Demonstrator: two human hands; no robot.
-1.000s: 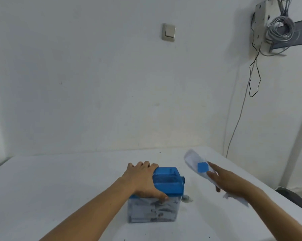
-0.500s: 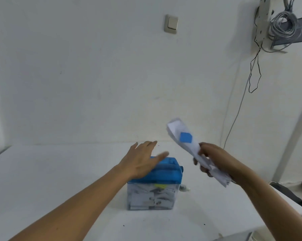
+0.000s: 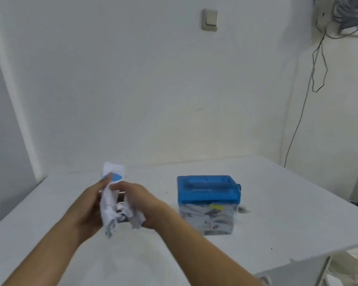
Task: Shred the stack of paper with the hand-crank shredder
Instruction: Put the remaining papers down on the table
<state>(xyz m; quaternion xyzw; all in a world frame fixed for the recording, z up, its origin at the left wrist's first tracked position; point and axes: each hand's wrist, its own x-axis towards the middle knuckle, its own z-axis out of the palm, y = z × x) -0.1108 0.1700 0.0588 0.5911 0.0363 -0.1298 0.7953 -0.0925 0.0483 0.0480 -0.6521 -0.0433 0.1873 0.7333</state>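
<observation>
Both hands, left [image 3: 87, 209] and right [image 3: 141, 200], grasp the crumpled, apparently blurred paper [image 3: 111, 195] beside the shredder [image 3: 208, 190] on the table [image 3: 287, 213].

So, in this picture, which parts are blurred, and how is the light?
Head view: the left hand, the right hand and the crumpled paper they hold are smeared by motion; the shredder is sharper, though soft; light is flat and even, no glare, faint shadows on the table; the wall corner at left leans, wide-angle distortion.
</observation>
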